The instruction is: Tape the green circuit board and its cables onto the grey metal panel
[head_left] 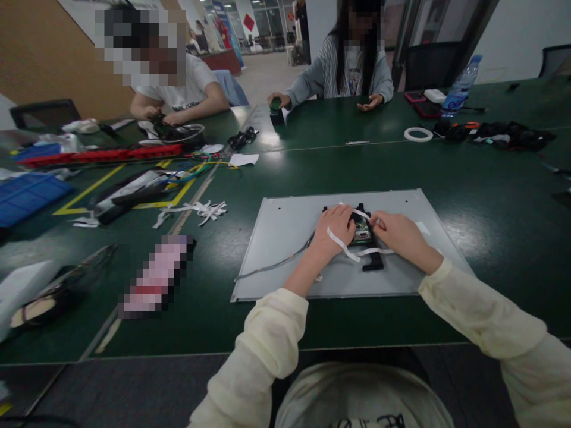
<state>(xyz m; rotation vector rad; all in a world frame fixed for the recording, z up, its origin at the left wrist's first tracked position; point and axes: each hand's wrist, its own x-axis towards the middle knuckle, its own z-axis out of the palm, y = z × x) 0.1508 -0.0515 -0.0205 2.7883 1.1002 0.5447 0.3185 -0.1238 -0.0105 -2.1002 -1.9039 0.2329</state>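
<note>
A green circuit board (362, 233) in a black frame (375, 260) lies on a light grey panel (285, 238) before me. My left hand (334, 229) curls over the left side of the board and grips it, hiding part of it. One white strip (342, 244) hangs loose across the back of that hand. My right hand (399, 235), fingers pinched together at the board's upper right, holds a narrow white strip that runs toward the left fingers. Another strip passes beneath the right hand. A grey cable (276, 268) trails left from the board over the panel.
Left of the panel lie cut white strips (207, 210), a blurred-out phone (156, 276) and a blue basket (31, 196). Across the table sit two people, their hands on small objects. A white tape roll (418, 135) and a water bottle (461, 88) stand at the far right.
</note>
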